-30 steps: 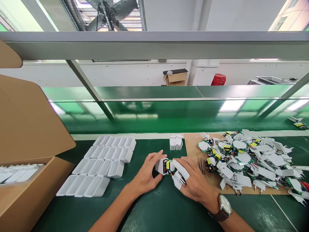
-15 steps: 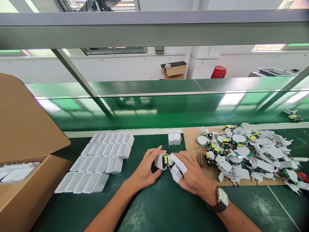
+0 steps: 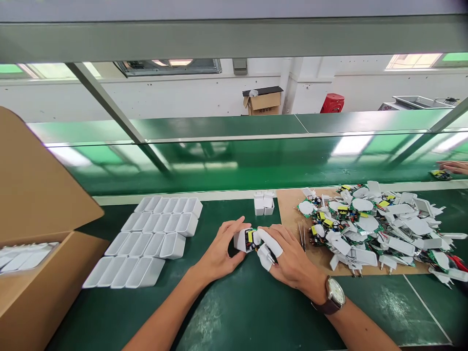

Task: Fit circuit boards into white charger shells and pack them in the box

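While the left hand (image 3: 221, 249) pinches a white case (image 3: 240, 241) between thumb and fingers, the right hand (image 3: 292, 254) grasps a white plug (image 3: 271, 242) from its outer side, its fingers bent over the top. Between the two hands, at the mouth of the case, shows a board (image 3: 251, 237) with a yellow block and some green. How deep the board sits in the case cannot be told. All three are together above the green bench (image 3: 234, 307), in front of the person, tilted rather than flat. Below the plug, a paler piece and dark metal show near the right palm, too small to make out well. A watch (image 3: 334, 295) with a brown strap is on the right wrist.

Left of the hands, four rows of white cups (image 3: 151, 275) stand side by side, mouths up. Farther left is a carton (image 3: 54, 287), its flap raised and white parts (image 3: 27, 257) inside. Beyond the hands, near the bench's back edge, stands a small cluster of white tubs (image 3: 263, 204).

To the right, a brown sheet (image 3: 290, 209) bears tweezers (image 3: 302, 237), just beside the right hand, and a heap (image 3: 369, 226) of white shells and green boards that spills past the sheet's right side. At the far right, another person's hand (image 3: 456, 167) is at a board with yellow on it.
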### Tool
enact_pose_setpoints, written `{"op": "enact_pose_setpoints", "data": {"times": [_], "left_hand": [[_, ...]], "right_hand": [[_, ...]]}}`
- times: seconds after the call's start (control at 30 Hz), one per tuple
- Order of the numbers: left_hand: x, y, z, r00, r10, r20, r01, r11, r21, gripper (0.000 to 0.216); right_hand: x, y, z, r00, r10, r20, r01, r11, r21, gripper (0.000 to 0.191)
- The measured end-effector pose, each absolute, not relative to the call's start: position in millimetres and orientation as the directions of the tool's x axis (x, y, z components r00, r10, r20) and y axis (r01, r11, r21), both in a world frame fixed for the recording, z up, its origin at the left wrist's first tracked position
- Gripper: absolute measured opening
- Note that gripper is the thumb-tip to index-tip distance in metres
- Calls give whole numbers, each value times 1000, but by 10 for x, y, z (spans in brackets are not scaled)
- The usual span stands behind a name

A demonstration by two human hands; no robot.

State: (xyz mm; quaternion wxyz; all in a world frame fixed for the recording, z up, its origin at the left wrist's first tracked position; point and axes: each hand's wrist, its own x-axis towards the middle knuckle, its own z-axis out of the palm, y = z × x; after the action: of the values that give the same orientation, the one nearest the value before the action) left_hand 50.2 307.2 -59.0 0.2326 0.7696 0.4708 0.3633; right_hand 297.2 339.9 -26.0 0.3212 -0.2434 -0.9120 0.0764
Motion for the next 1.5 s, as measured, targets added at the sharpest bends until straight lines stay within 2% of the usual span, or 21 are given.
{"op": "enact_pose_setpoints", "data": {"times": [0.23,0.37,0.47,0.57,0.7,0.83,0.93,1.03,1.2,1.37,1.5], "left_hand": [[569,3066,-619,324,884,336,495,-461,736,90],[524,3060,-623,323,928,185,502,-334,798,91],[475,3060,-615,291,951,107,487,-243,839,81],[451,3069,-623,242,963,123,356,-206,911,81],[456,3078,-619,193,974,121,42,-131,990,80],[477,3060,-583,184,977,104,-72,-92,993,79],[490,3043,-556,176,977,119,-89,-105,990,80],[491,3031,-538,167,973,160,-97,-146,985,81],[504,3024,-550,148,960,237,-39,-234,971,79],[525,3017,-578,124,969,212,-1,-214,977,74],[526,3016,-574,89,948,304,76,-311,947,76]], "right_hand": [[2940,3410,-358,-701,502,507,345,860,-375,68],[2910,3413,-438,-596,590,545,345,801,-490,66],[2892,3432,-456,-527,645,554,311,753,-580,54],[2871,3482,-438,-579,610,541,313,779,-544,43],[2818,3600,-401,-734,508,451,316,843,-435,52],[2733,3713,-420,-796,421,436,217,870,-443,48],[2681,3719,-460,-737,423,527,177,873,-454,45],[2660,3647,-486,-686,451,571,214,875,-433,47],[2648,3523,-517,-661,499,560,251,851,-462,44],[2656,3502,-527,-638,523,566,259,837,-482,44],[2698,3506,-539,-633,539,556,287,830,-479,44]]}}
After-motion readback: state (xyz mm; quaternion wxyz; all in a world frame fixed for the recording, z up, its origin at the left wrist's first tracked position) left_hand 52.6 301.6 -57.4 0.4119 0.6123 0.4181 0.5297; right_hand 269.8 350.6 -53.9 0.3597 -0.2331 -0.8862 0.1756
